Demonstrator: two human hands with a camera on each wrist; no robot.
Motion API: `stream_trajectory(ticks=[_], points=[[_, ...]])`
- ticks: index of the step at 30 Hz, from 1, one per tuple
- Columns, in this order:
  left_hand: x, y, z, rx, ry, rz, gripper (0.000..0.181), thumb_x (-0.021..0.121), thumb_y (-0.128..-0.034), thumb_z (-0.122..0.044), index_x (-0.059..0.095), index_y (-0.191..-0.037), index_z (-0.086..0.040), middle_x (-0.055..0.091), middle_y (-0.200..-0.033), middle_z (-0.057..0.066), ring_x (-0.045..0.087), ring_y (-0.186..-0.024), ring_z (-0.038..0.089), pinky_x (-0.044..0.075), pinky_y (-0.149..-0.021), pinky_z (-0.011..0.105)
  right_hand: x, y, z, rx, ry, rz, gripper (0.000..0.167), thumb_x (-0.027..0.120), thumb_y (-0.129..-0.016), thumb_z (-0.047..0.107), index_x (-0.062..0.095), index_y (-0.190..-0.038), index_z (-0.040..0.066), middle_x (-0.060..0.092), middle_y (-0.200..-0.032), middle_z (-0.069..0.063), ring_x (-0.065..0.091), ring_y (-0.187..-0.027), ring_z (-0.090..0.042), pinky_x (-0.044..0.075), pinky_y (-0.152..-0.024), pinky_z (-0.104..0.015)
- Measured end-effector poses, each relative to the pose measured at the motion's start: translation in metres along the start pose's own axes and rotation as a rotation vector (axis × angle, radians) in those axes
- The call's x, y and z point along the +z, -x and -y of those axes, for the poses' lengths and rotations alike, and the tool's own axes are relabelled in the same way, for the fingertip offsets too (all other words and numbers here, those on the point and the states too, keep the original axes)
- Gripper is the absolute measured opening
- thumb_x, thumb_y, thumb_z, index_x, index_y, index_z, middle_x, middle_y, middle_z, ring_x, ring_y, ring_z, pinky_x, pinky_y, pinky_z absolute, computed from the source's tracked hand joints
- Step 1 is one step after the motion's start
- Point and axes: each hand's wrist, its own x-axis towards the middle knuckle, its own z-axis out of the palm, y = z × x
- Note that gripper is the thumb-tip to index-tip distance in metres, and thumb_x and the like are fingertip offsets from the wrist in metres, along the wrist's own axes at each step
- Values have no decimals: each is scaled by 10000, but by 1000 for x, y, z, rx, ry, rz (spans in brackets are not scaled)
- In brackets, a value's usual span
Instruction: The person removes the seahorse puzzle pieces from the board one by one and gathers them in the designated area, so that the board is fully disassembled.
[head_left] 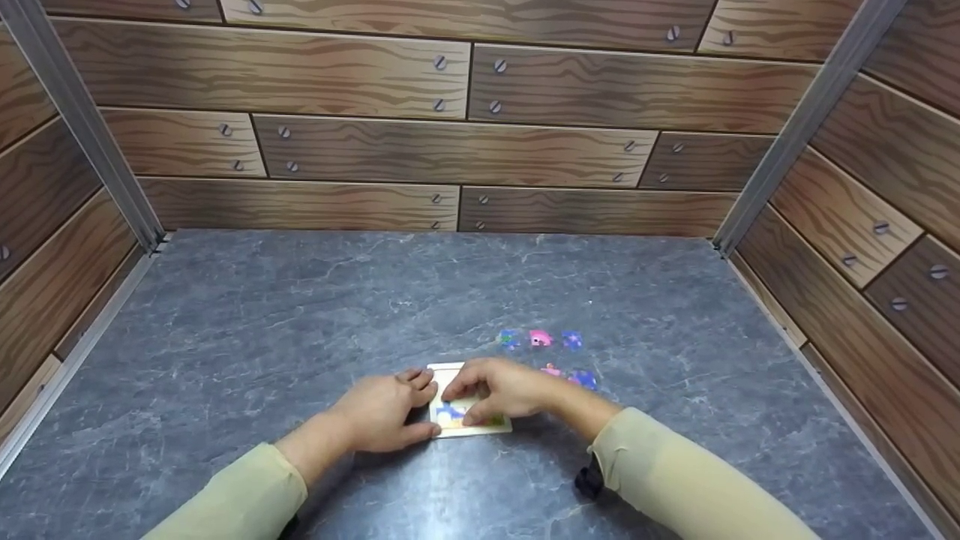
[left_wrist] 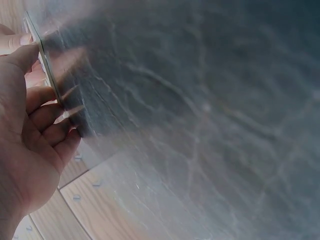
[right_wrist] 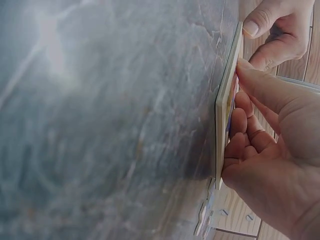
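Note:
A thin puzzle board [head_left: 452,433] with a pale border lies flat on the table, coloured picture parts showing in its recess. Along its left edge rests my left hand [head_left: 381,411], thumb near the near corner and fingers bent further up. My right hand [head_left: 512,388] is over the board's right part; its index finger and thumb reach down to the picture, standing apart. The hand covers much of the picture, and no raised piece is visible between those fingertips. In the right wrist view the board [right_wrist: 225,105] appears edge-on, with the right thumb [right_wrist: 260,82] touching its rim.
Loose jigsaw pieces lie right of and beyond the board: a pink piece [head_left: 540,338], a blue-green piece [head_left: 510,339], a purple-blue piece [head_left: 572,340], and others by the right wrist [head_left: 583,379]. Wood-patterned walls [head_left: 450,150] enclose the grey marbled table [head_left: 300,300] on three sides.

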Motion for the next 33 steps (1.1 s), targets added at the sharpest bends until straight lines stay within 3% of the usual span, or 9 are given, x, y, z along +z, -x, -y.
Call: stream_trajectory(ticks=[11,22,33], points=[[-2,2,0,-16,38,21,691,645,-1035,-507,576,-1509,-10,503,-1571,213,516,-1432,397,519,-1060,564,0,1,-1,-22,-15,6,376,856,-885,110,774,-1250,69,693,-1178,-38,621,-1093,-181,510,-965,-331],[1,4,-1,-23,44,13,689,633,-1040,-505,564,-1522,-18,495,-1580,200,504,-1441,398,509,-1072,566,1,-1,-1,-4,-42,25,365,852,-882,76,758,-1232,43,681,-1190,-31,634,-1157,-210,496,-1056,-339],[1,3,-2,-22,29,10,695,639,-1033,-511,570,-1518,-18,501,-1577,204,507,-1439,400,514,-1067,565,2,-2,-2,-2,-78,30,358,846,-877,43,737,-1217,24,684,-1173,-37,619,-1132,-179,489,-1053,-326]])
